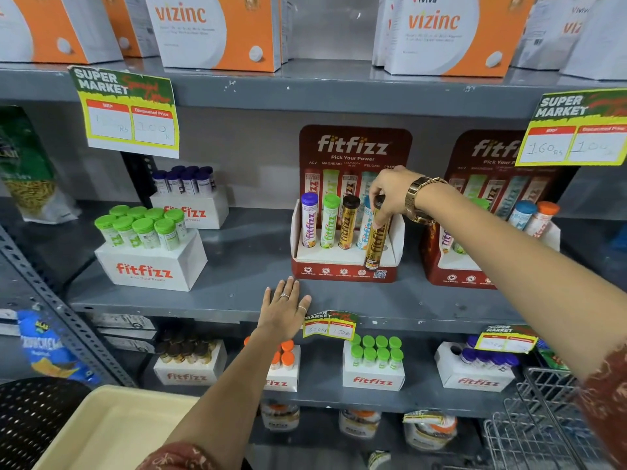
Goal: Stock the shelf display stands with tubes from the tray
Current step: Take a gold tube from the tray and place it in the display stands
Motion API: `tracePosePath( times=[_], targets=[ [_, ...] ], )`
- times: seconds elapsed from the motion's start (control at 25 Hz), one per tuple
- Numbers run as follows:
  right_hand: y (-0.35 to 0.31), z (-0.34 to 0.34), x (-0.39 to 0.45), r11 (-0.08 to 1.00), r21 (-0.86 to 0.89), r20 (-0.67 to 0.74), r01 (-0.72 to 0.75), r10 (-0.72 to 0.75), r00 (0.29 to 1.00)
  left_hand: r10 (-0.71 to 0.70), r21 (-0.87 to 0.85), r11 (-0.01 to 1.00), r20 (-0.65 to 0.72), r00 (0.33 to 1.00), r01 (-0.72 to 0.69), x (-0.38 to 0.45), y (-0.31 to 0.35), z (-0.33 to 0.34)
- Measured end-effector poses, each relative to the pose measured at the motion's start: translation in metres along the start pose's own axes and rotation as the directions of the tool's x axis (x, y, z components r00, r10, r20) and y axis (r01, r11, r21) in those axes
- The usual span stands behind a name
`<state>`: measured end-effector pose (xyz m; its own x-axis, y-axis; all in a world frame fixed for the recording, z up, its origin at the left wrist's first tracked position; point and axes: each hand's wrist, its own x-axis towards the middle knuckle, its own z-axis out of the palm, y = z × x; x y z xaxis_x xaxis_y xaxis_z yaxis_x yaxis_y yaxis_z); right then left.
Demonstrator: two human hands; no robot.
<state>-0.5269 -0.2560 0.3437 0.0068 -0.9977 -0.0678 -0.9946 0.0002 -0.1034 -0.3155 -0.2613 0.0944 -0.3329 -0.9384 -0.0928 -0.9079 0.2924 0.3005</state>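
Observation:
My right hand [390, 195] grips the top of a gold tube [376, 240] with a dark cap, held tilted at the front right of the red fitfizz display stand [342, 271] on the middle shelf. Standing upright in that stand are a purple-capped tube [309, 220], a green-capped one [329, 221], a gold one [348, 222] and a blue one partly hidden behind my fingers. My left hand [284, 308] rests flat and open on the shelf's front edge, below the stand. A second red stand [475, 266] to the right holds blue-capped and orange-capped tubes. The cream tray [112, 432] lies at the bottom left.
White fitfizz boxes of green-capped [149, 256] and purple-capped tubes [190, 201] stand on the left of the shelf. More boxes fill the shelf below. Price tags hang from the shelf edges. A wire basket [543, 422] is at the bottom right, a black perforated surface at the bottom left.

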Motion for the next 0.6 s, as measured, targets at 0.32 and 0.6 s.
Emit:
tracePosePath(
  times=[0.32, 0.6],
  targets=[
    [0.036, -0.005, -0.014, 0.999, -0.019, -0.045, -0.048, 0.047, 0.998, 0.348, -0.094, 0.931, -0.063, 0.935, -0.353, -0.007, 0.054, -0.018],
    [0.098, -0.014, -0.04, 0.979, -0.083, 0.016, -0.184, 0.185, 0.983, 0.503, -0.048, 0.864, 0.052, 0.863, -0.501, 0.01, 0.137, 0.004]
  ],
)
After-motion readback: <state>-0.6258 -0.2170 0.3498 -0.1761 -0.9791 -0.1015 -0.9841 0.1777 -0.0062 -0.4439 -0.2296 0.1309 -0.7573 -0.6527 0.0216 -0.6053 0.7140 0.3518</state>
